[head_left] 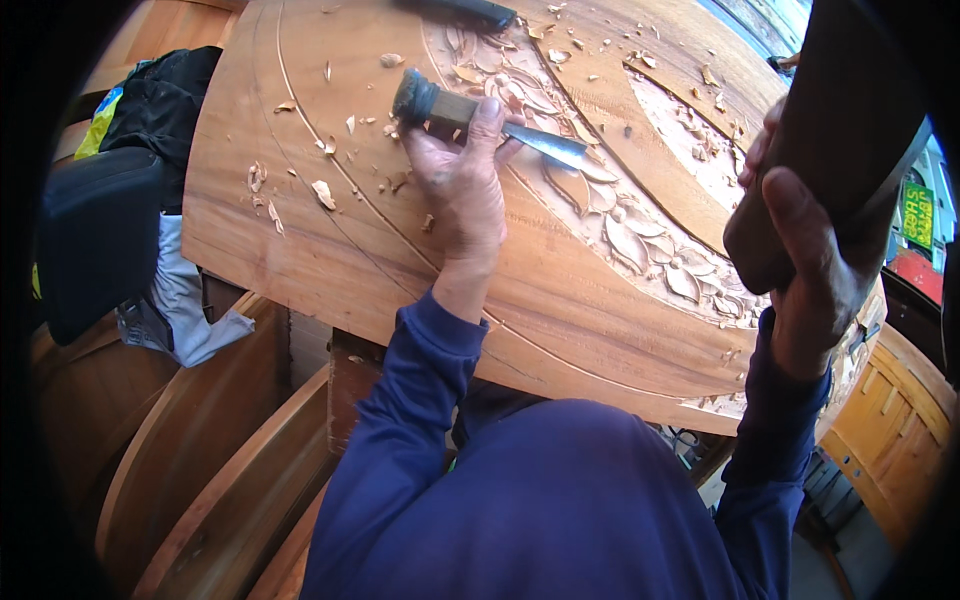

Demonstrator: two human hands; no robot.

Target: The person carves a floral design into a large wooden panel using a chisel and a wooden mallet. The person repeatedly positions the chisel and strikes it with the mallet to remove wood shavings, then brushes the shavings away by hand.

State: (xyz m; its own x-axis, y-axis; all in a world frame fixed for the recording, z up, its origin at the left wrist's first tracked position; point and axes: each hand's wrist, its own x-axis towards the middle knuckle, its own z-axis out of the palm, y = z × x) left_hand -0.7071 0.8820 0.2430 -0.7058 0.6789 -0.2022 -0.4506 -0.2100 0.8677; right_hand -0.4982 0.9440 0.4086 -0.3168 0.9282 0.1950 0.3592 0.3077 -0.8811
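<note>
My left hand (462, 195) is closed around the wooden handle of a carving chisel (548, 143). The handle's butt is wrapped in a dark band, and the blade points right over the carved leaves (628, 243). High at the right, my right hand (812, 250) grips a thick dark wooden block, like a mallet (835, 130), held apart from the chisel. Beneath both hands lies a broad wooden panel (330, 255) with a relief band of leaves and flowers between curved grooves. The block hides part of the panel's right side.
Wood shavings (323, 194) are scattered over the panel. Another dark-handled tool (470, 12) lies at the far edge. To the left are a black chair back (100, 240), dark fabric (175, 110) and a pale plastic bag (205, 325). Curved wooden boards (235, 510) stand below at left.
</note>
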